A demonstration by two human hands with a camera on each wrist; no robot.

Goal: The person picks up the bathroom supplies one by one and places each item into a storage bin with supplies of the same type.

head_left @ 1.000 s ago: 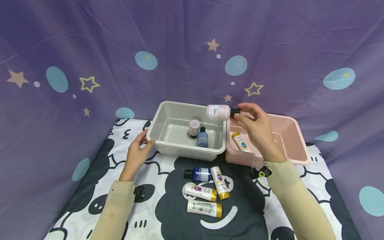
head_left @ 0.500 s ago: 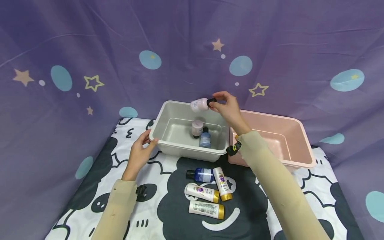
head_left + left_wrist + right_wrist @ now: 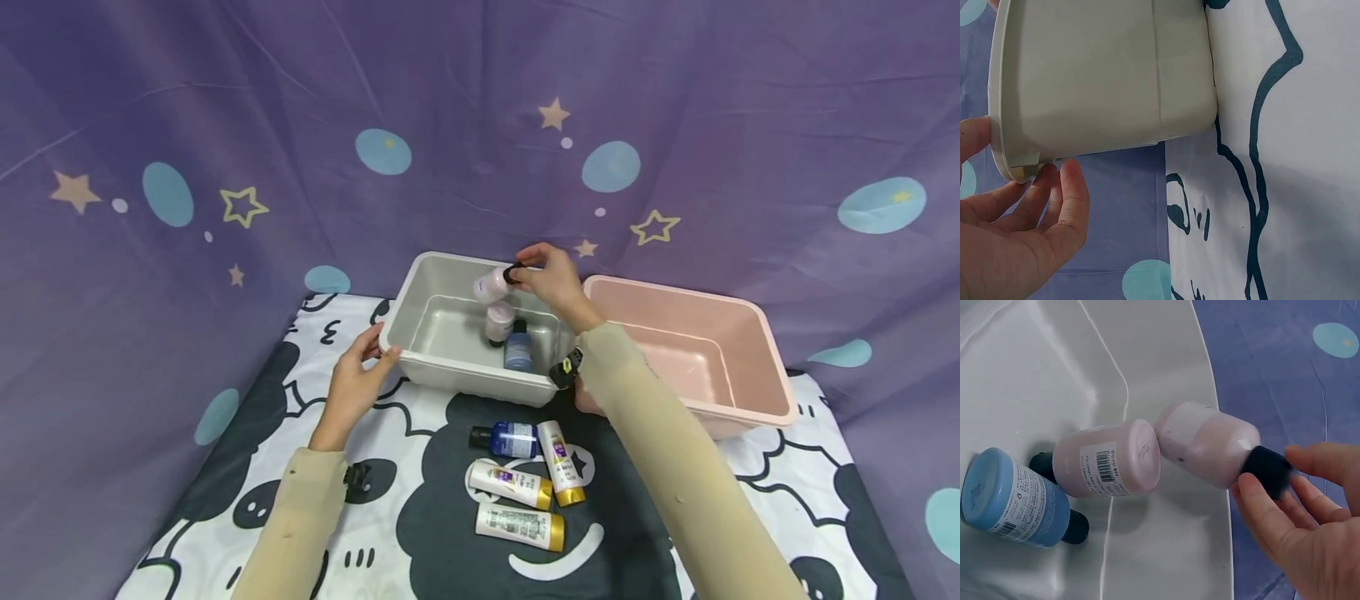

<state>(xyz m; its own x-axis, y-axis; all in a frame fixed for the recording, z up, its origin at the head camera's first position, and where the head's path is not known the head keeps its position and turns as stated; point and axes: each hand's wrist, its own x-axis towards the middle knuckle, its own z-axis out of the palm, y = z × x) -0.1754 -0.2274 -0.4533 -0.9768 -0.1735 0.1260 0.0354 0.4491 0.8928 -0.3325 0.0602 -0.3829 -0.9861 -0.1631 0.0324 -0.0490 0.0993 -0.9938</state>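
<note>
My right hand [image 3: 553, 282] pinches the black cap of a pink bottle [image 3: 492, 285], tilted just inside the back wall of the grey bin [image 3: 442, 360]. In the right wrist view the held bottle [image 3: 1207, 440] meets, or nearly meets, the base of a second pink bottle [image 3: 1110, 459] in the bin. Beside that one lies a light blue bottle [image 3: 1016, 500] with a dark cap. At the bin's front left corner, my left hand [image 3: 354, 385] grips the rim between thumb and fingers; the left wrist view shows the fingers [image 3: 1072, 200] under the lip.
To the right stands a pink bin [image 3: 761, 367], its near left part hidden by my right arm. In front lie a dark blue bottle [image 3: 513, 439] and white tubes with gold caps [image 3: 561, 462] on the sheep-print cloth [image 3: 442, 517]. A purple curtain [image 3: 480, 183] hangs behind.
My right hand has carried the pink bottle left from above the pink bin, then lowered it into the grey bin. The left hand keeps its grip on the rim.
</note>
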